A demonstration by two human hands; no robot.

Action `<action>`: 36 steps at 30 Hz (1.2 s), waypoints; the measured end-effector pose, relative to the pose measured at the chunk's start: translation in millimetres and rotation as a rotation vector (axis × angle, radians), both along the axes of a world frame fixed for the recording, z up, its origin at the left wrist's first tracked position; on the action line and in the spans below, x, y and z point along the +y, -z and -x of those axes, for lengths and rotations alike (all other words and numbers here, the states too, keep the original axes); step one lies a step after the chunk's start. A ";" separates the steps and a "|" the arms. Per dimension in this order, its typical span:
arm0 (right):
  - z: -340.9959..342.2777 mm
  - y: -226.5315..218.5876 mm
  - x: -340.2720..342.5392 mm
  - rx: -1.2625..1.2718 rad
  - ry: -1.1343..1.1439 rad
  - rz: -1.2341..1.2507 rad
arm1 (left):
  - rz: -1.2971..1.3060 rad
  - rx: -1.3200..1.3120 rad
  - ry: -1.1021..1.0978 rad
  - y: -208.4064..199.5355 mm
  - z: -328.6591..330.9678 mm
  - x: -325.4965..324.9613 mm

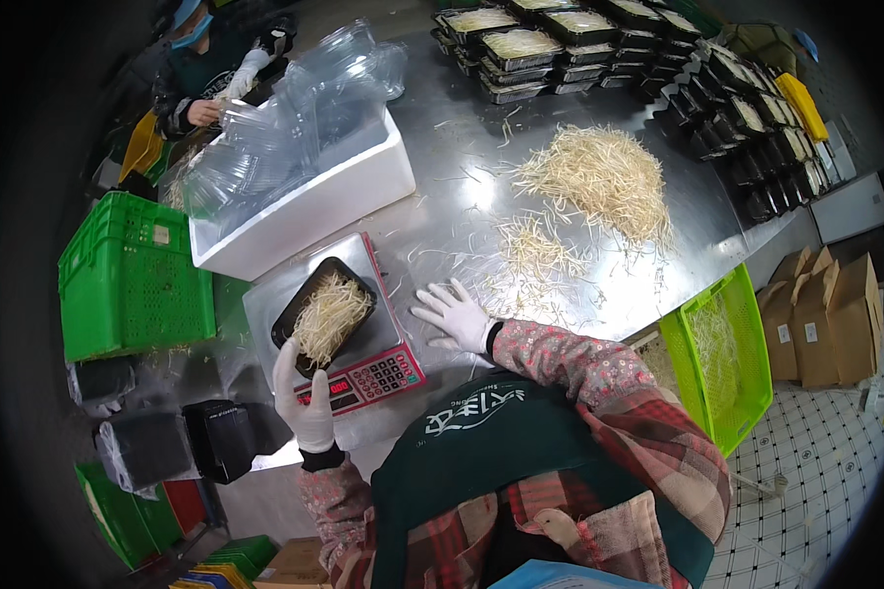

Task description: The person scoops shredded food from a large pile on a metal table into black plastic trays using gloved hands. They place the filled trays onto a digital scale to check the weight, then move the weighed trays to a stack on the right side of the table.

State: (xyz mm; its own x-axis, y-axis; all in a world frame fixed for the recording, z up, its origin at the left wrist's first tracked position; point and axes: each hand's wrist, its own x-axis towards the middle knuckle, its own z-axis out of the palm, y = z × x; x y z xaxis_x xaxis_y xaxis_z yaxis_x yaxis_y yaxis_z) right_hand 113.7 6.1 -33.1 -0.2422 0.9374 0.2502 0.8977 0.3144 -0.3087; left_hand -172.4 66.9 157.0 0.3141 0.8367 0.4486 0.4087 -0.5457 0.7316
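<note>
A black plastic tray (284, 321) heaped with bean sprouts (332, 316) rests on the steel plate of a red digital scale (374, 378). My left hand (307, 404), in a white glove, is at the tray's near corner, with the finger and thumb on either side of its edge. Flat on the steel table, right of the scale, lies my right hand (454, 314), also gloved. Its fingers are spread and it holds nothing. Farther right are a big pile of loose bean sprouts (599, 182) and a smaller scatter (538, 247).
A white foam box (309, 211) of clear plastic lids (309, 108) stands behind the scale. Green crates (138, 280) and empty black trays (221, 442) sit left. Stacked filled trays (523, 49) line the far side. A lime basket (742, 368) is right; a co-worker (206, 74) works far left.
</note>
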 end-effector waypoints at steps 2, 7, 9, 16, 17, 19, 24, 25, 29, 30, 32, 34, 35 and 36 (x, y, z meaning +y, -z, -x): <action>-17.0 26.2 -6.7 -0.126 -0.012 0.019 | 0.039 -0.007 0.031 2.1 -7.7 -10.7; -94.4 23.7 58.5 -0.241 0.404 0.012 | 0.116 -0.004 0.078 6.0 -27.5 -18.2; -114.4 25.3 54.9 -0.234 0.566 0.050 | 0.118 -0.018 0.104 4.0 -37.6 -20.2; -167.4 30.9 -111.6 -0.211 0.969 0.157 | 0.252 -0.013 0.329 15.3 -82.5 -37.6; -173.7 29.6 -152.9 -0.206 1.025 0.208 | 0.276 0.002 0.366 22.2 -87.1 -41.6; -184.8 33.7 -246.3 -0.191 1.158 0.318 | 0.334 0.032 0.417 36.1 -96.5 -49.1; -170.7 19.4 -377.0 -0.238 1.632 0.570 | 0.330 0.053 0.540 47.3 -117.2 -61.7; -159.2 2.4 -362.2 -0.179 1.692 0.553 | 0.325 0.068 0.564 49.9 -122.0 -61.0; -93.7 21.0 -196.2 0.322 0.970 -0.063 | 0.425 0.098 0.639 55.7 -139.8 -66.2; -69.3 5.7 -159.1 0.294 0.813 -0.016 | 0.415 0.121 0.677 44.2 -149.6 -69.5; -40.3 15.6 -108.9 0.107 0.433 -0.005 | 0.331 0.142 0.725 49.1 -155.7 -70.9; -43.8 30.4 -95.0 0.022 0.333 -0.004 | 0.306 0.171 0.731 51.5 -156.5 -72.8; -53.6 40.7 -93.8 0.031 0.406 0.006 | 0.323 0.182 0.725 52.0 -156.9 -71.8; -64.6 44.3 -96.0 0.035 0.477 0.022 | 0.345 0.185 0.717 55.1 -156.1 -71.6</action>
State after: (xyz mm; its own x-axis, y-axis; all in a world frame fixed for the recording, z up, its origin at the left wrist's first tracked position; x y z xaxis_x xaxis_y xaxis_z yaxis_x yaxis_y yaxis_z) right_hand 178.4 -89.9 -77.4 0.2247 0.9470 0.2297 0.9293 -0.1373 -0.3430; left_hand -16.3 -4.7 101.9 0.8694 0.4856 0.0910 0.1762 -0.4769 0.8611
